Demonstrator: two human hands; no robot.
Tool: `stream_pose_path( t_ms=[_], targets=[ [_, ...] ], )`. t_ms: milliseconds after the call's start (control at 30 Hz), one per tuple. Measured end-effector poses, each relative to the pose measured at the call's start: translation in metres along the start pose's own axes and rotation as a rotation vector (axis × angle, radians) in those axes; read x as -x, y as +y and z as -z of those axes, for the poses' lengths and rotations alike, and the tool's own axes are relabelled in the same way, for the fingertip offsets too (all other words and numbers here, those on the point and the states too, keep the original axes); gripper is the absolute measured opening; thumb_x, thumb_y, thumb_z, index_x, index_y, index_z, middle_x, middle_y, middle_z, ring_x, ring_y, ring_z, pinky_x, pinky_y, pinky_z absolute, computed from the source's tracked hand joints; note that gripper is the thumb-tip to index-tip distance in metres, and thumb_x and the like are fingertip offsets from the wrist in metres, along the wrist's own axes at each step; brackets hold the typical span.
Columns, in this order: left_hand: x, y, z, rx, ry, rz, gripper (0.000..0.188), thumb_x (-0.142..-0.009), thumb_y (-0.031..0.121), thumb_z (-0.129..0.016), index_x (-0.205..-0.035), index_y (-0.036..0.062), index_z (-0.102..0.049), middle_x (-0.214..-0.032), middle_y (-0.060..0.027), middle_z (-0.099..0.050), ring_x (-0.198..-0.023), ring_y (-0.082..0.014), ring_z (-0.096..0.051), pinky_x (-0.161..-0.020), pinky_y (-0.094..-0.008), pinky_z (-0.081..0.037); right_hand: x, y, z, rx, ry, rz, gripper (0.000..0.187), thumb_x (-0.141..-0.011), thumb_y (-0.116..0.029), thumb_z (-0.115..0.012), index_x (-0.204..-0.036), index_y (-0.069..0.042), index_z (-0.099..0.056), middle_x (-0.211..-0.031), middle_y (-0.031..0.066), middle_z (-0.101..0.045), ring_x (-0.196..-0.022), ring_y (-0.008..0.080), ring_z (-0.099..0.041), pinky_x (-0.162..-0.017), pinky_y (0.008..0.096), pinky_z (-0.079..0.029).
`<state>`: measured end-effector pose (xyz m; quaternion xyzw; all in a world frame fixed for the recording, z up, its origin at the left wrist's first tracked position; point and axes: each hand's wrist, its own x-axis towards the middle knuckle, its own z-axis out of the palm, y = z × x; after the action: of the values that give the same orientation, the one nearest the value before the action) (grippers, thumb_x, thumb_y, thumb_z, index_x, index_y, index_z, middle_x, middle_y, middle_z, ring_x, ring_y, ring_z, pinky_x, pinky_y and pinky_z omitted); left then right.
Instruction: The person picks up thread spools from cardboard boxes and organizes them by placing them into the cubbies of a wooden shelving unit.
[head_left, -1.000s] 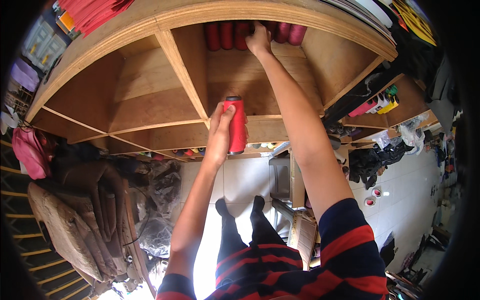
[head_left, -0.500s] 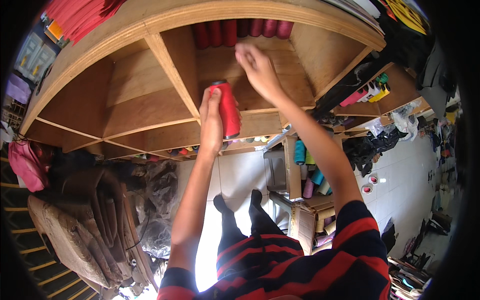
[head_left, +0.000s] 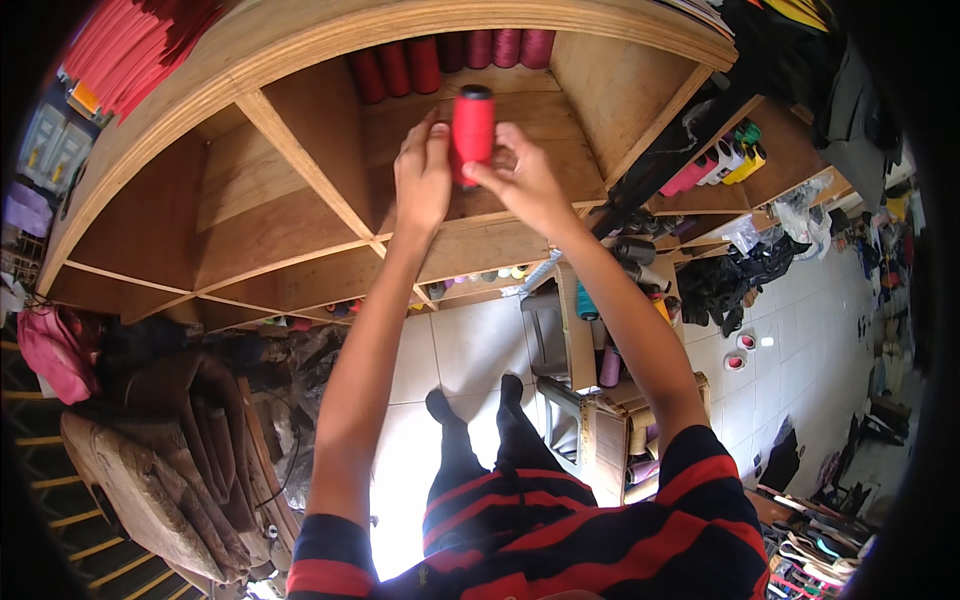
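A red spool of thread [head_left: 473,132] with a black cap stands upright in the air before a wooden shelf compartment. My right hand [head_left: 520,185] grips its lower right side, the thumb across the front near the bottom. My left hand [head_left: 423,180] is close by on the spool's left, fingers stretched out and no longer wrapped round it. Against the compartment's back wall is a row of red spools [head_left: 396,70], and beside them stand darker pink spools [head_left: 507,48].
The curved wooden shelf [head_left: 300,170] has several compartments. Red sheets [head_left: 140,50] are stacked on its top left. To the right sit more thread spools [head_left: 715,165]. Below are a cardboard box [head_left: 605,450] of spools and, at left, folded brown material [head_left: 190,450].
The red spool has moved up and slightly right, passing from my left hand to my right. My right hand has come down from near the back row; the left has let go.
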<state>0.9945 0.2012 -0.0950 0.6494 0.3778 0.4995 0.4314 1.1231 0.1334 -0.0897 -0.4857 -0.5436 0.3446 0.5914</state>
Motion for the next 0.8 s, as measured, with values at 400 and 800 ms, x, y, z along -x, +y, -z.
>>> stream_pose_path(
  t_ms=[400, 800],
  targets=[
    [-0.076, -0.053, -0.037, -0.971, -0.270, 0.050, 0.048, -0.091, 0.041, -0.052, -0.111, 0.0000, -0.065, -0.111, -0.0267, -0.063, -0.101, -0.0403, -0.063, -0.090, -0.0462, -0.051, -0.058, 0.035, 0.038, 0.300, 0.303, 0.161, 0.045, -0.077, -0.011, -0.076, -0.112, 0.005, -0.053, -0.097, 0.0188, -0.069, -0.080, 0.0237, -0.071, -0.069, 0.0328, -0.056],
    [-0.056, -0.057, -0.017, -0.831, -0.253, -0.197, 0.053, -0.089, 0.032, -0.056, -0.127, -0.0054, -0.052, -0.132, -0.0320, -0.047, -0.124, -0.0398, -0.048, -0.102, -0.0423, -0.044, -0.090, 0.049, 0.021, 0.251, 0.273, 0.168, 0.056, -0.074, -0.014, -0.080, -0.117, 0.007, -0.053, -0.106, 0.0223, -0.065, -0.086, 0.0268, -0.069, -0.073, 0.0360, -0.056]
  ],
)
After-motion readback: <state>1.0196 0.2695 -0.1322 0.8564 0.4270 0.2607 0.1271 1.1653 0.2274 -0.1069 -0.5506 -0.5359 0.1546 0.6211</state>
